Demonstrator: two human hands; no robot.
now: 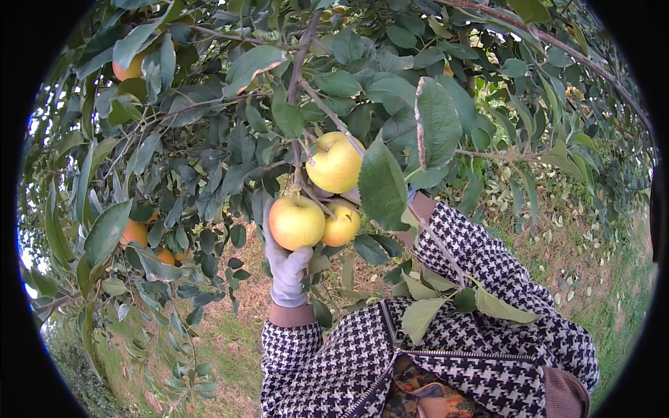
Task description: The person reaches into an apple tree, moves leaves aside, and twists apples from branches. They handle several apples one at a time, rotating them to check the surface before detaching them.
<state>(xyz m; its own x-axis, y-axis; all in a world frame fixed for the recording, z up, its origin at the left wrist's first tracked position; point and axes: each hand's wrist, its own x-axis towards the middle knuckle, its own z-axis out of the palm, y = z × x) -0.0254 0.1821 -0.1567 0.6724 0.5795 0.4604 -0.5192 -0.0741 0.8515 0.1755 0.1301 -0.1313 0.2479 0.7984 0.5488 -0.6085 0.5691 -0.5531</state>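
Note:
My left hand point(288, 270), in a pale glove, is closed around a yellow apple with a faint orange blush point(297, 221), its thumb below the fruit and fingers along the left side. The apple hangs by its stem from a thin branch point(298, 76). Touching it on the right is a smaller yellow apple point(341, 226) with a small dark mark. Just above hangs a third yellow apple point(334, 164). Behind these two, my right hand point(350, 196) reaches in from the right, also gloved. Fruit and a large green leaf point(383, 188) hide most of its fingers.
Dense leaves and twigs surround both hands. More reddish-yellow apples hang at the upper left point(128, 66) and the lower left point(134, 233). A long branch point(557, 45) crosses the upper right. A leafy twig point(439, 244) hangs before my right sleeve. Grass with fallen leaves lies below.

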